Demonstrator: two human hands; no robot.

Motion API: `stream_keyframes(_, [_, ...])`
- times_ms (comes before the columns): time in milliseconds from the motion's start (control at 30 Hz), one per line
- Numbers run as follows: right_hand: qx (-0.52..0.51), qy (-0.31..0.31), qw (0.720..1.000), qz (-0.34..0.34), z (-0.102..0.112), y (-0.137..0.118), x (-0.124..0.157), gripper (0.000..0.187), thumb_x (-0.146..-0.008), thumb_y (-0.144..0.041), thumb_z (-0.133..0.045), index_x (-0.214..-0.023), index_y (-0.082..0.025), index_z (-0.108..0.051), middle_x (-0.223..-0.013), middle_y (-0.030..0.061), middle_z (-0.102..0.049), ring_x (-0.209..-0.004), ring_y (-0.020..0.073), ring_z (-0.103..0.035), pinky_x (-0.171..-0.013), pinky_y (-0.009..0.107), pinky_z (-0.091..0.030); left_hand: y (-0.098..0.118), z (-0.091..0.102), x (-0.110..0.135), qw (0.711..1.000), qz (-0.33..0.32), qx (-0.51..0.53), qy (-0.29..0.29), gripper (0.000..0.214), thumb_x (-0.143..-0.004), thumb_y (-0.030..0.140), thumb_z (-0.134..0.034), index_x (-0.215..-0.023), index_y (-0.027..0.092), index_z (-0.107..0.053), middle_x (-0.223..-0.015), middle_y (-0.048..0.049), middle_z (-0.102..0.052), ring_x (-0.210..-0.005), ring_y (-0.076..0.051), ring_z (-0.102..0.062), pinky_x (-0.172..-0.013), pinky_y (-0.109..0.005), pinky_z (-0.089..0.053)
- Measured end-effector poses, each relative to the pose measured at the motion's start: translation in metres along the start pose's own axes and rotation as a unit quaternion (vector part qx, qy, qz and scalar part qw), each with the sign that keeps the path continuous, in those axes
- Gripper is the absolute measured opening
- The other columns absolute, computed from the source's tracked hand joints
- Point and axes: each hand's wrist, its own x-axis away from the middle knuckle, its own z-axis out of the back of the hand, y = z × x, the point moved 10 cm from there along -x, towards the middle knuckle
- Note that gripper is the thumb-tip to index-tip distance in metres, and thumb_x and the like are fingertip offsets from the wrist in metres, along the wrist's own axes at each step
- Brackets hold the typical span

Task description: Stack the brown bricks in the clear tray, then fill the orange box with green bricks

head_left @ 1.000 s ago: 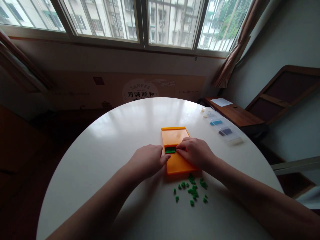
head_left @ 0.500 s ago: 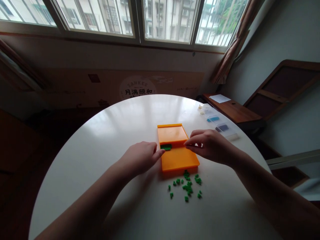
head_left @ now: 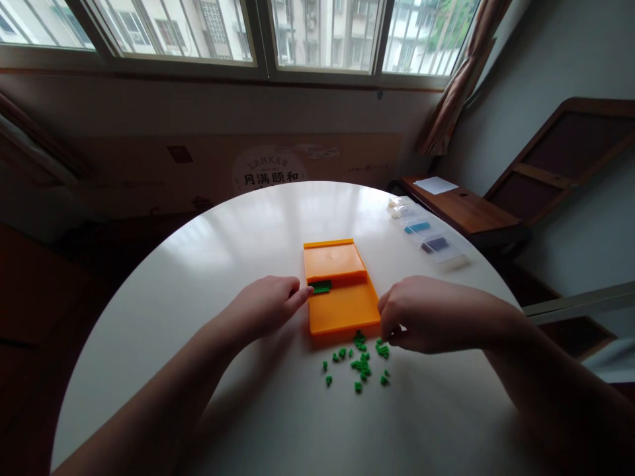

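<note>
An orange plastic tray (head_left: 342, 314) with a raised rear section lies on the round white table. My left hand (head_left: 270, 301) grips the tray's left side, fingers curled outside and thumb over the rim. Right by that thumb, a row of small dark green blocks (head_left: 322, 286) sits in the tray against the step. My right hand (head_left: 411, 314) is at the tray's front right corner, its fingers bent together and pointing down. Its fingertips touch or hover over a small green piece (head_left: 381, 348); whether they pinch anything is hidden. Several loose green pieces (head_left: 362, 365) are scattered before the tray.
Clear plastic bags (head_left: 449, 259) with blue and dark pieces lie at the table's right rear edge. Beyond them stands a wooden chair or desk (head_left: 461, 208) with a white paper (head_left: 436, 185) on it. A large printed box (head_left: 208, 165) lines the wall under the window.
My right hand has moved from the tray's step down toward the loose green pieces at the front right. My left hand stays at the tray's left side. The view has shifted slightly.
</note>
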Motion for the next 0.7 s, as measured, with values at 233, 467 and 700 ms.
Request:
stream_keyframes(233, [0.011,-0.009,1.000,-0.002,-0.0034,0.0015,0.0020,0.023,-0.072,-0.012,-0.061,-0.069,-0.028,-0.076,-0.071,-0.0013,-0.072,-0.064,0.0145,-0.061,-0.063,0.026,-0.040,-0.0002,-0.0008,-0.0005,1.000,-0.002,0.000,-0.004,0.056,-0.090,0.062,-0.027,-0.076,0.023,-0.064,-0.086,-0.0083,-0.072,-0.073,-0.023,-0.063,-0.057,-0.030,-0.037])
stream_keyframes(467, [-0.012,-0.009,1.000,0.000,-0.0025,0.0000,-0.0002,0.025,-0.072,-0.012,-0.062,-0.079,-0.030,-0.077,-0.076,-0.0028,-0.074,-0.070,0.0149,-0.063,-0.068,0.026,-0.042,-0.0009,-0.0007,0.0001,1.000,-0.005,0.008,-0.003,0.055,-0.090,0.064,-0.028,-0.074,0.024,-0.063,-0.083,-0.0065,-0.071,-0.071,-0.023,-0.062,-0.056,-0.030,-0.037])
stream_keyframes(700, [-0.014,-0.046,0.999,-0.023,-0.0075,0.0050,0.0027,0.024,-0.072,-0.015,-0.061,-0.081,-0.029,-0.078,-0.078,-0.0012,-0.074,-0.073,0.0165,-0.064,-0.068,0.027,-0.042,-0.0007,-0.0015,-0.0007,1.000,-0.007,0.007,-0.006,0.054,-0.089,0.063,-0.030,-0.074,0.023,-0.064,-0.082,-0.0068,-0.071,-0.070,-0.023,-0.061,-0.055,-0.031,-0.036])
